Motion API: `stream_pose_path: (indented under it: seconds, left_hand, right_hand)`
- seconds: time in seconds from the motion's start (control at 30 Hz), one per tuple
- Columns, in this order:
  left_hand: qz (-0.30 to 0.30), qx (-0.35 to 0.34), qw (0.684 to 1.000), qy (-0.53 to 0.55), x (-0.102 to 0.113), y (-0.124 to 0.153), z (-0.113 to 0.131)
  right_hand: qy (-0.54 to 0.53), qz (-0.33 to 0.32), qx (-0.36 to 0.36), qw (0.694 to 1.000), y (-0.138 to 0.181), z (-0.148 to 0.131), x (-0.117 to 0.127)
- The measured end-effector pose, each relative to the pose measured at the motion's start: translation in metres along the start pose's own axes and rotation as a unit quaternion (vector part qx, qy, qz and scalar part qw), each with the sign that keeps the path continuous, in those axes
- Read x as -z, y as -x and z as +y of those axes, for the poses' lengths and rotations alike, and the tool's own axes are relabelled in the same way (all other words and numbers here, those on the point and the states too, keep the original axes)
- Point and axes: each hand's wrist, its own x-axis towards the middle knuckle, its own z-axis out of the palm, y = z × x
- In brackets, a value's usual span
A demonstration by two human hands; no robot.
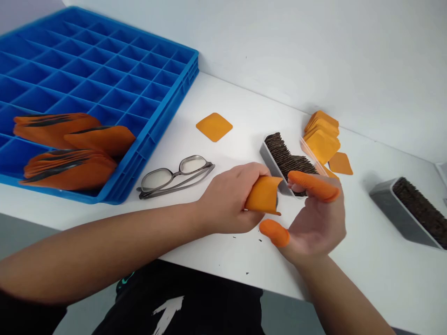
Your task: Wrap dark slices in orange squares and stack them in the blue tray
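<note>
My left hand (226, 195) is wrapped round an orange sheet (263, 196) bent into a curve; something grey shows a little at its right edge. Just to the right, my right hand (316, 228) is apart from the sheet, thumb and finger spread. Orange finger cots cover that thumb (275, 232) and finger (314, 185). Behind both hands stands a clear plastic box (270, 163) packed with thin dark brown pieces (289, 156). A single orange square sheet (214, 127) lies flat beyond my left hand.
A blue divided tray (176, 109) stands at left, with orange bundles (70, 167) layered with dark pieces in its near compartments. Glasses (174, 177) lie beside it. A stack of orange sheets (321, 137) is near the wall. Another box (394, 209) of dark pieces stands at right.
</note>
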Motion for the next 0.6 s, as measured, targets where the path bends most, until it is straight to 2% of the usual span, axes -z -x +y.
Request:
stream_pose_path:
  seconds: [0.13,0.23,0.37,0.5,0.6]
  left_hand:
    - [0.067,-0.022,0.996,-0.058,-0.007,0.0017,-0.0047]
    - [0.096,-0.043,0.991,-0.088,-0.0097,0.002,-0.0078]
    - [0.085,-0.094,0.987,-0.101,-0.0092,0.0032,-0.0073]
    - [0.057,-0.139,0.987,-0.056,-0.0073,0.0037,-0.0057]
    - [0.059,-0.168,0.984,-0.022,-0.0072,0.0026,-0.0062]
  right_hand:
    - [-0.073,-0.017,-0.131,0.989,0.0028,0.0002,-0.0008]
    - [-0.097,-0.036,-0.167,0.98,0.0018,0.0032,0.0002]
    - [-0.063,-0.043,-0.141,0.987,-0.0008,0.0038,0.0046]
    - [-0.043,-0.036,-0.075,0.996,-0.0028,0.0007,0.0062]
    - [-0.036,-0.034,-0.042,0.998,-0.0033,0.0007,0.006]
